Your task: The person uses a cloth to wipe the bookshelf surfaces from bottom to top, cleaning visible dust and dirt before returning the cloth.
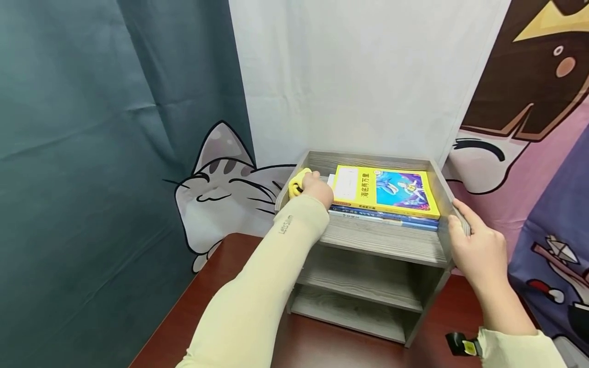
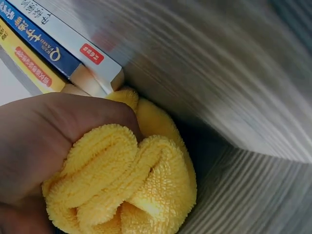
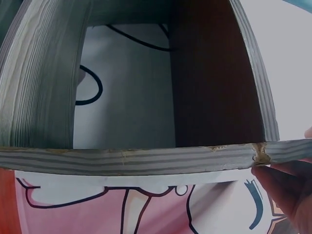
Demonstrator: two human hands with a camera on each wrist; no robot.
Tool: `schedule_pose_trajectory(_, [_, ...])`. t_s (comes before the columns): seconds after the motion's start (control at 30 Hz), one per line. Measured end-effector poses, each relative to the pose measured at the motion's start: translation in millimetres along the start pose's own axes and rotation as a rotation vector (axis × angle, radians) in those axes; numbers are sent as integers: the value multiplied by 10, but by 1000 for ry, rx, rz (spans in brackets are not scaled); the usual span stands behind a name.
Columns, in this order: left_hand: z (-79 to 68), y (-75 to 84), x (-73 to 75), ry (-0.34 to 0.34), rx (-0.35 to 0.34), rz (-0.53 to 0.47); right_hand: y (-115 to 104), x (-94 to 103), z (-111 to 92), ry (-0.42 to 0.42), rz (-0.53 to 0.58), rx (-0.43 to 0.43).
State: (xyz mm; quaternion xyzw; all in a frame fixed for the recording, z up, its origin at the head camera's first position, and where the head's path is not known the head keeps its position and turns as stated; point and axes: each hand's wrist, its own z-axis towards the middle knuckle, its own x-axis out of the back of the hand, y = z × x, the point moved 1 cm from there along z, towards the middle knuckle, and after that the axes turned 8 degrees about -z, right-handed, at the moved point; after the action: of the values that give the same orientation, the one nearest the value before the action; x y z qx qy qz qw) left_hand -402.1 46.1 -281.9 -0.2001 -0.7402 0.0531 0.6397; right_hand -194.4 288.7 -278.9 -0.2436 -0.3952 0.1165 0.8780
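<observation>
Left hand [image 1: 318, 191] clamped on yellow cloth [image 2: 122, 190], beside books [image 1: 386, 193]; right hand [image 1: 480, 248] gripping shelf [image 1: 382, 241] side. Wide sweep could nudge books; hard pull might tip shelf.

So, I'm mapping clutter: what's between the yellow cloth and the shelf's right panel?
The left hand, then a stack of books; the head view shows both.

Right of the frame's centre, a shelf unit [image 1: 382, 243] stands on the surface [image 1: 340, 347], before a hanging backdrop [image 1: 368, 76]. In its walled top lies a stack of books [image 1: 391, 189]; left of them is the towel [image 1: 298, 183] in the left hand [image 1: 318, 191]. The right hand [image 1: 480, 248] is on the right wall [image 1: 443, 209].
</observation>
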Motion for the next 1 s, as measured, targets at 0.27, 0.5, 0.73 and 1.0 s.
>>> schedule_pose_trajectory(0.27, [-606, 45, 479, -112, 75, 11, 1, 6, 5, 60, 1, 20])
schedule_pose_trajectory(0.5, [-547, 4, 400, -17, 14, -43, 3, 11, -12, 77, -7, 31])
schedule_pose_trajectory(0.73, [-472, -17, 386, 12, -15, -73, 20, -8, -36, 142, 0, 69])
schedule_pose_trajectory(1.0, [-382, -63, 385, 11, -6, -66, 19, -53, -56, 191, 4, 111])
